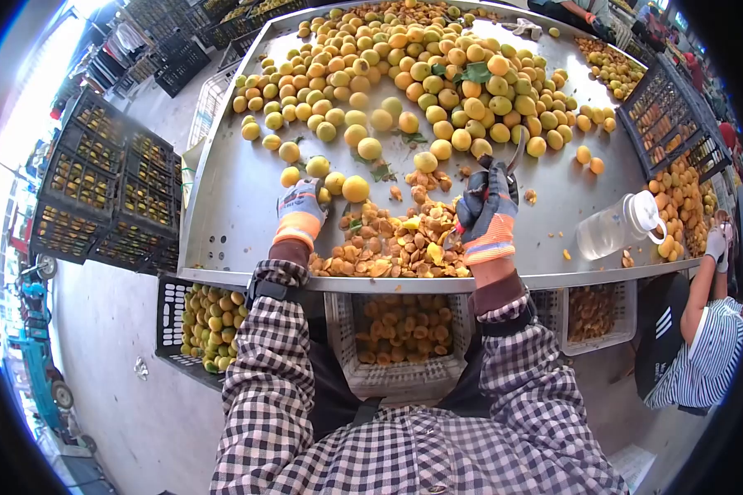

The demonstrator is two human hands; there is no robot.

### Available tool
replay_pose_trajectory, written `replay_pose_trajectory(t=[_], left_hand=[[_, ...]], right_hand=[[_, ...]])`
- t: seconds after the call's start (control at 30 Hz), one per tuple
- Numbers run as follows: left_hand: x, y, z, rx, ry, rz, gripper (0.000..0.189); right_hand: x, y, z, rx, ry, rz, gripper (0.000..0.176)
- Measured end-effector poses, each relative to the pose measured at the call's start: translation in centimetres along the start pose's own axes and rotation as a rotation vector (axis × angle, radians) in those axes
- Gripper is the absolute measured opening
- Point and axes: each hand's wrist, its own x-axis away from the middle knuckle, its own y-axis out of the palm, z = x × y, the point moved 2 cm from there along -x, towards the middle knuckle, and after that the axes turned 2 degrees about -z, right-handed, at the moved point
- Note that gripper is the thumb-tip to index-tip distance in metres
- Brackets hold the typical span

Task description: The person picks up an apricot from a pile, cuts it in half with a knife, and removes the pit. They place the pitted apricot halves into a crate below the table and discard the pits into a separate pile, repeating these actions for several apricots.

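My left hand [301, 208], in a grey and orange glove, is closed at the left of the metal table, its fingers around a yellow-green fruit [324, 195]. More whole fruit [356, 189] lies beside and beyond it. On the right, my right hand [487, 210], gloved too, is wrapped round the dark handle of a tool with a curved metal blade [518, 148] pointing up and away. Between my hands a heap of cut orange fruit pieces [413, 239] lies near the table's front edge. A large pile of whole fruit [470, 91] covers the far part.
A clear water jug [615, 224] lies at the right. Black crates of fruit [99, 181] are stacked left. Below the edge are a black crate [173, 318], a grey crate [404, 375] and a white crate [603, 340]. A co-worker [702, 330] is at the right.
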Motion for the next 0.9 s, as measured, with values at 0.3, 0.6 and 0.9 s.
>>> replay_pose_trajectory(t=[0.3,0.6,0.9], left_hand=[[2.0,-2.4,-1.1,1.435,0.192,-0.014,0.036],[4.7,-5.7,1.6,1.744,0.381,-0.297,0.050],[2.4,-3.5,-3.5,1.467,-0.168,-0.085,0.028]], right_hand=[[0.0,0.3,0.2,-0.019,0.050,-0.019,0.019],[0.8,0.9,1.1,0.172,0.155,-0.122,0.016],[0.8,1.3,1.6,0.290,0.219,-0.203,0.020]])
